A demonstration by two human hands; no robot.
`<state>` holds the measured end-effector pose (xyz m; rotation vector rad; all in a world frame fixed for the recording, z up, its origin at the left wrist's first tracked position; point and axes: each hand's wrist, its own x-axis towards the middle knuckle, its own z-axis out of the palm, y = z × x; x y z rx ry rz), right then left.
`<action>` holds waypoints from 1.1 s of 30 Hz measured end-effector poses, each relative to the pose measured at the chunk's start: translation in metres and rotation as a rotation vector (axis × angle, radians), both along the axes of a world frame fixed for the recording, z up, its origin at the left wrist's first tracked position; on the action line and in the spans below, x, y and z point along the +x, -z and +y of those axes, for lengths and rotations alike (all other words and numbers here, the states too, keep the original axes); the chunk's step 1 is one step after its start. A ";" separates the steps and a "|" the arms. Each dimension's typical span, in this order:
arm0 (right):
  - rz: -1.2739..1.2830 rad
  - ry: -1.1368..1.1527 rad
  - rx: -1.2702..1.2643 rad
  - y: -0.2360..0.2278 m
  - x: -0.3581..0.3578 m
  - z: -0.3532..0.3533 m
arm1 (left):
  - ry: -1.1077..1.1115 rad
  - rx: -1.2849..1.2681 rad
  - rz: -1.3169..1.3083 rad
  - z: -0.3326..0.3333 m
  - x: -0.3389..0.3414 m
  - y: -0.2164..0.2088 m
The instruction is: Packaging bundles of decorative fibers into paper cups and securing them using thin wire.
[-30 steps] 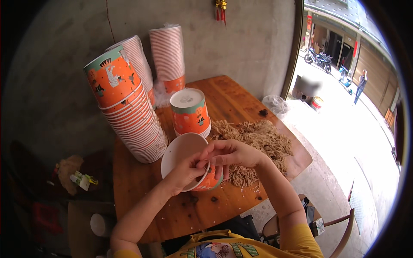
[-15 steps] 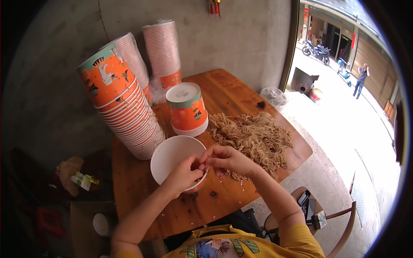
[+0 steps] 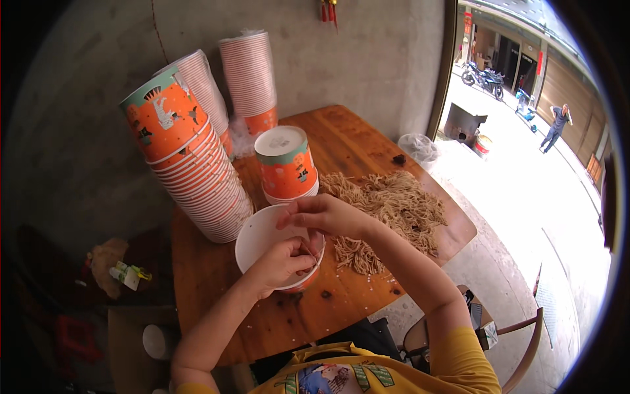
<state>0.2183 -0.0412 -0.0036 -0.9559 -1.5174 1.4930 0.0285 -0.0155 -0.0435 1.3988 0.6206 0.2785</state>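
L hand point(image 3: 283, 264) is at the near right rim of an open paper tub point(image 3: 254, 238), white inside & orange outside, mouth up. Its thumb & index are bent close together at the rim – can't tell what, if anything, is pinched btwn them. R hand point(image 3: 316, 215) is over the tub's far right edge, fingers loosely curved & slightly apart, thumb pointing down inside the rim; can't tell if it has hold of anything.

Tub sits on the wooden table point(image 3: 348, 299), toward the near left. Just beyond it: a short stack of upside-down tubs point(image 3: 287, 167), white base up. To the left, a tall leaning stack of the same orange tubs point(image 3: 197, 167), w/ two plastic-wrapped stacks farther back, one left point(image 3: 209, 92) & one right point(image 3: 246, 72). Right of the tub lies a tangled heap of tan strings point(image 3: 403, 203), partly behind the R forearm. Small white bits point(image 3: 371, 278) dot the tabletop near the heap – clear plastic bag point(image 3: 419, 148) past the table's far right side.
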 end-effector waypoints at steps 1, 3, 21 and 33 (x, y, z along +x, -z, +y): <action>-0.077 0.046 0.020 0.007 0.003 -0.001 | 0.019 -0.010 0.014 0.002 0.000 0.000; -0.158 0.087 0.045 0.017 0.009 -0.006 | 0.032 -0.016 0.025 0.003 0.000 -0.001; -0.353 0.489 0.511 0.055 0.018 -0.070 | 0.010 -0.035 -0.050 0.003 0.010 -0.001; -0.045 0.809 0.277 0.078 -0.041 -0.083 | -0.019 -0.163 0.042 0.004 0.011 -0.010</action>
